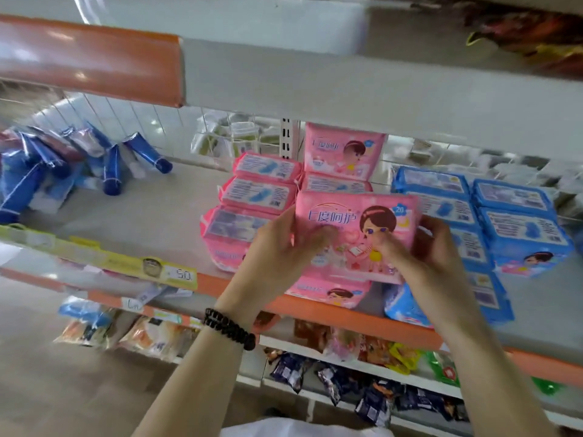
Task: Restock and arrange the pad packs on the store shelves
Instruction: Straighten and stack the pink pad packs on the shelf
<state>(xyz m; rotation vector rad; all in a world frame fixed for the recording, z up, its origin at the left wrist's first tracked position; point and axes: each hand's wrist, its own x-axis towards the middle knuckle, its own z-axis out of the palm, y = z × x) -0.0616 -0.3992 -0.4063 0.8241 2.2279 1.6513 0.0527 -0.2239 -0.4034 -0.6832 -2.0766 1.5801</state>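
A pink pad pack (353, 225) with a cartoon girl on its face is held upright above the shelf's front edge. My left hand (280, 250) grips its left side and my right hand (419, 250) grips its right side. Beneath it lies another pink pack (328, 291) flat on the grey shelf (151, 216). Behind stand stacked pink packs (262, 187) and one upright pink pack (344, 152). Blue pad packs (517, 222) are stacked to the right, one (407, 304) overhanging the shelf's edge.
Dark blue tubes and packets (47, 165) lie tumbled at the shelf's left end. A yellow price strip (126, 263) runs along the front edge. The upper shelf (347, 89) hangs close overhead. Snack bags (362, 383) fill the lower shelves.
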